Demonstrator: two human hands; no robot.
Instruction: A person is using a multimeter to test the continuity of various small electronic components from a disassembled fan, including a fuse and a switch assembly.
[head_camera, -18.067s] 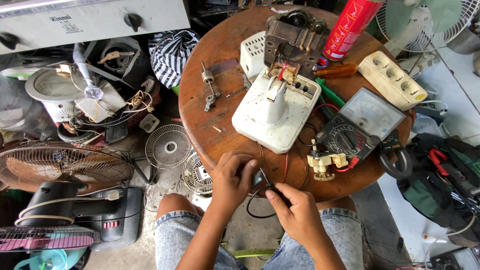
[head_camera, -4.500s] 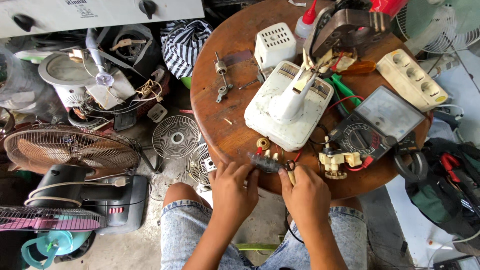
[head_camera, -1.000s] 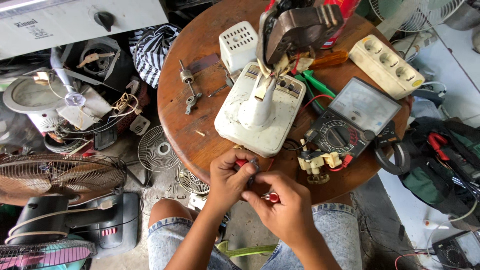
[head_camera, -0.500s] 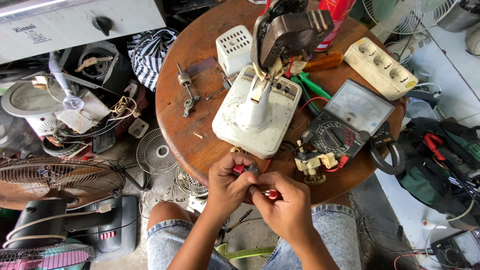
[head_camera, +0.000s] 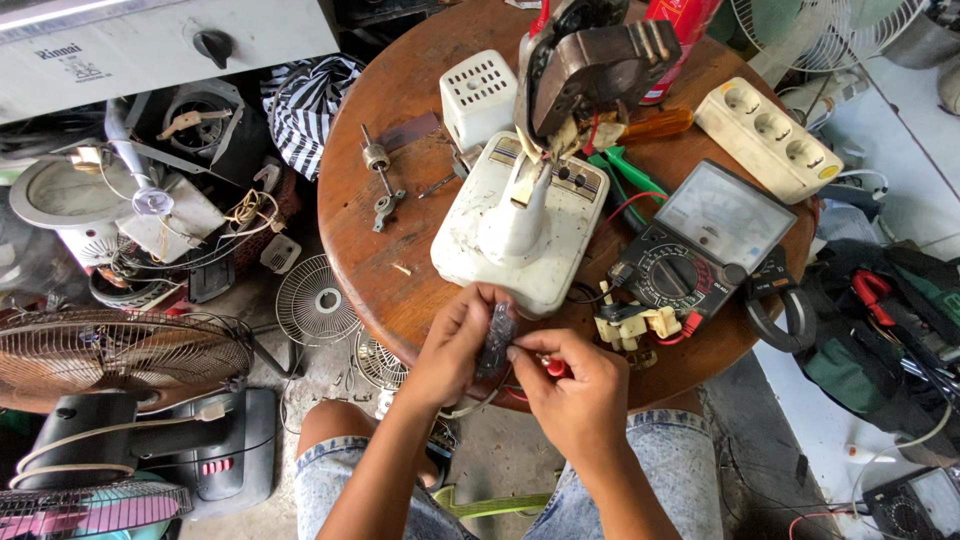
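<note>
While both hands meet at the round desk (head_camera: 370, 240) edge, left hand (head_camera: 455, 340) pinches a dark small part (head_camera: 497, 338); right hand (head_camera: 575, 385) grip (closed) holds a red-handled tool (head_camera: 553, 366), near the white fan base (head_camera: 520, 225).

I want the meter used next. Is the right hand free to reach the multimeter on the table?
Probably not right away: the right hand pinches a red-tipped probe against the small dark part. The multimeter lies just beyond it, with nothing between.

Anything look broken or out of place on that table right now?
Yes: the white fan base stands stripped, its bare motor tilted with wires exposed. A loose shaft piece lies apart on the round table.
</note>
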